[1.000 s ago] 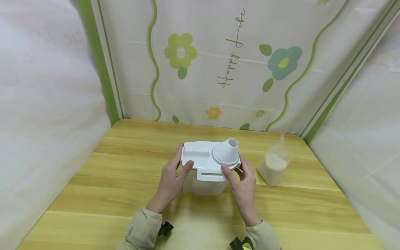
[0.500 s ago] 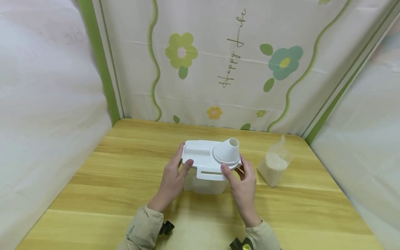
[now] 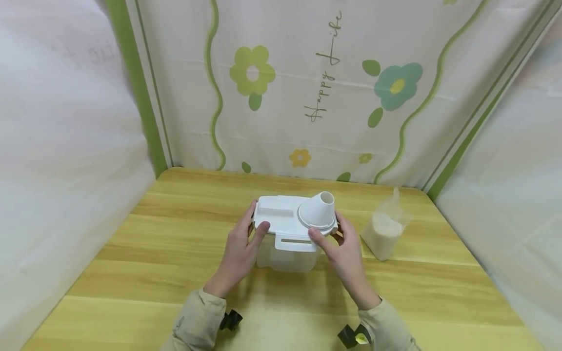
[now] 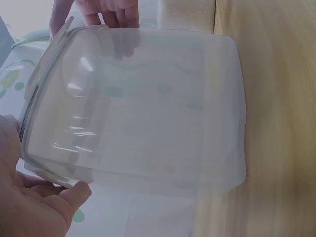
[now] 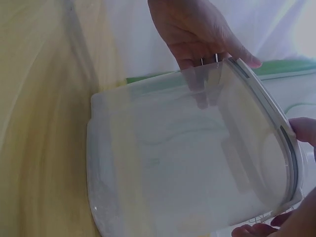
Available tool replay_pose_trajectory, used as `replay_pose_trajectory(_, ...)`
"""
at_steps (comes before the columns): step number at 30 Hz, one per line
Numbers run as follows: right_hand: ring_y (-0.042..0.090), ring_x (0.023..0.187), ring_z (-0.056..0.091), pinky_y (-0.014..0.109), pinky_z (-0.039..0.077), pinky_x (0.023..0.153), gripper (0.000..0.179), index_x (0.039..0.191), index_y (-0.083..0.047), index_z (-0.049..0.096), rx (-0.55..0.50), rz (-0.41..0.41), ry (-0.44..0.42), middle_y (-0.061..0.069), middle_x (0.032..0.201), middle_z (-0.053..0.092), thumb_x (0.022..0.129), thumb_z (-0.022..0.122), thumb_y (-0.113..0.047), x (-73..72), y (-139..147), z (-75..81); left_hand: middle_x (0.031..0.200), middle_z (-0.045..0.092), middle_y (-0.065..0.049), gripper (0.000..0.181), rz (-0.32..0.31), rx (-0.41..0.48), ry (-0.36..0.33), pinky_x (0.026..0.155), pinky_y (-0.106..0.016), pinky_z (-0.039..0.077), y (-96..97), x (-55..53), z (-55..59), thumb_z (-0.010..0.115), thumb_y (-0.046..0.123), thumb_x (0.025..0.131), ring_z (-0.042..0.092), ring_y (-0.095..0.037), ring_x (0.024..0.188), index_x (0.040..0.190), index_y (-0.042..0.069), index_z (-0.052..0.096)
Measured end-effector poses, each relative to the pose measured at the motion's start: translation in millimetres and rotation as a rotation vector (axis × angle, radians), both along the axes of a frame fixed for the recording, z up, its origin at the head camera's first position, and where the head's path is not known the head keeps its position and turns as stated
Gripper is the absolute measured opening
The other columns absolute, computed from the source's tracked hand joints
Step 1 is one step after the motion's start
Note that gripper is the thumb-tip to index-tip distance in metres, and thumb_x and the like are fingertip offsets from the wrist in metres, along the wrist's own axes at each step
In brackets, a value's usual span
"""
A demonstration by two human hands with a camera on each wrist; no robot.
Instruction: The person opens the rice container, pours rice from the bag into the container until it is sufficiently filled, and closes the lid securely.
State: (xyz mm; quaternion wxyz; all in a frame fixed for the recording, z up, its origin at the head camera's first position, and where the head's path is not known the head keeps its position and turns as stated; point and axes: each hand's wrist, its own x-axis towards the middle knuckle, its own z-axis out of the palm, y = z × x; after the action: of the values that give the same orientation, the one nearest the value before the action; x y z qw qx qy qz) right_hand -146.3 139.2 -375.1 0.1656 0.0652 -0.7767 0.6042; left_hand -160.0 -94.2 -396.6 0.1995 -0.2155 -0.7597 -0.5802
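Note:
A translucent plastic storage container (image 3: 287,261) stands upright at the middle of the table, under a white lid (image 3: 276,214) with a cone-shaped spout (image 3: 318,212) on its right part. My left hand (image 3: 239,251) grips the left end, its thumb on the lid's near edge and its fingers round the side. At the other end my right hand (image 3: 347,253) holds on, with its thumb by the foot of the spout. A slotted white latch flap (image 3: 296,243) sticks out between the two thumbs. Through the clear wall (image 4: 148,113) in the left wrist view, no contents show.
To the right of the container, a clear bag of pale grains (image 3: 384,236) stands on the wooden table (image 3: 131,273). White fabric with flowers and lettering (image 3: 281,122) hangs behind the table, and more white fabric closes in both sides.
The right forearm has swung out a little to the right, and the right thumb has shifted slightly. The container and the left hand hold nearly the same place.

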Motion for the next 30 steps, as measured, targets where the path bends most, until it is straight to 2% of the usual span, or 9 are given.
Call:
replay_pose_trajectory(2, 0.022, 0.114, 0.049, 0.034, 0.046, 0.098, 0.076, 0.146, -0.008, 0.046, 0.012, 0.011, 0.014, 0.009, 0.132, 0.051, 0.081, 0.083, -0.021, -1.6, 1.3, 1.3, 0.152, 0.034, -0.018, 0.060, -0.035, 0.018, -0.037, 0.105, -0.036, 0.038, -3.0, 0.5, 3.0, 0.055, 0.011, 0.103, 0.038, -0.028, 0.136, 0.153, 0.000, 0.024)
replay_pose_trajectory(6, 0.023, 0.119, 0.047, 0.035, 0.044, 0.100, 0.079, 0.147, -0.008, 0.043, 0.015, 0.029, 0.052, 0.008, 0.137, 0.049, 0.080, 0.084, -0.018, -3.4, 3.0, 1.0, 0.151, 0.038, -0.012, 0.051, -0.052, 0.015, -0.108, 0.104, -0.033, 0.040, -11.7, -0.9, 5.5, 0.042, 0.024, 0.108, 0.039, -0.023, 0.136, 0.153, 0.003, 0.031)
replay_pose_trajectory(11, 0.022, 0.118, 0.046, 0.032, 0.044, 0.098, 0.079, 0.147, -0.006, 0.043, 0.014, 0.042, 0.039, 0.007, 0.136, 0.050, 0.080, 0.083, -0.013, -1.3, 2.4, 2.6, 0.143, 0.048, -0.015, 0.055, -0.084, 0.072, -0.204, 0.099, -0.034, 0.048, -21.4, -4.3, 10.5, 0.029, 0.036, 0.110, 0.048, -0.028, 0.129, 0.145, -0.004, 0.043)
replay_pose_trajectory(15, 0.022, 0.115, 0.046, 0.037, 0.044, 0.098, 0.076, 0.146, 0.001, 0.042, 0.022, 0.036, 0.019, 0.013, 0.135, 0.050, 0.081, 0.080, -0.009, 8.7, -3.6, 18.0, 0.136, 0.053, -0.020, 0.061, -0.127, 0.151, -0.321, 0.094, -0.035, 0.052, -26.5, -7.3, 19.9, 0.030, 0.042, 0.108, 0.052, -0.031, 0.123, 0.138, -0.007, 0.049)
replay_pose_trajectory(18, 0.025, 0.114, 0.046, 0.042, 0.044, 0.098, 0.074, 0.145, 0.006, 0.041, 0.036, 0.033, 0.019, 0.018, 0.134, 0.049, 0.082, 0.078, -0.008, 15.2, -8.3, 28.8, 0.132, 0.055, -0.021, 0.058, -0.156, 0.196, -0.407, 0.093, -0.035, 0.052, -30.3, -9.6, 26.2, 0.035, 0.041, 0.108, 0.055, -0.033, 0.120, 0.135, -0.008, 0.052)
replay_pose_trajectory(22, 0.029, 0.112, 0.046, 0.045, 0.044, 0.099, 0.073, 0.144, 0.007, 0.042, 0.050, 0.029, 0.015, 0.020, 0.133, 0.049, 0.082, 0.078, -0.008, 17.3, -8.8, 32.4, 0.128, 0.058, -0.023, 0.051, -0.183, 0.210, -0.484, 0.092, -0.036, 0.053, -34.0, -13.9, 32.1, 0.041, 0.035, 0.107, 0.058, -0.033, 0.115, 0.133, -0.008, 0.053)
replay_pose_trajectory(24, 0.029, 0.111, 0.047, 0.043, 0.045, 0.099, 0.073, 0.144, 0.006, 0.042, 0.051, 0.029, 0.010, 0.019, 0.132, 0.050, 0.082, 0.078, -0.008, 16.3, -7.6, 31.8, 0.126, 0.058, -0.024, 0.050, -0.189, 0.210, -0.510, 0.091, -0.037, 0.054, -35.7, -15.6, 34.0, 0.044, 0.033, 0.107, 0.060, -0.033, 0.113, 0.132, -0.009, 0.054)
replay_pose_trajectory(30, 0.023, 0.113, 0.049, 0.028, 0.046, 0.098, 0.076, 0.146, -0.005, 0.045, 0.036, 0.044, 0.028, 0.010, 0.134, 0.050, 0.081, 0.083, -0.016, -0.4, 4.0, 6.1, 0.121, 0.060, -0.024, 0.047, -0.220, 0.214, -0.584, 0.092, -0.039, 0.053, -40.5, -17.1, 41.1, 0.047, 0.030, 0.106, 0.062, -0.031, 0.107, 0.128, -0.011, 0.056)
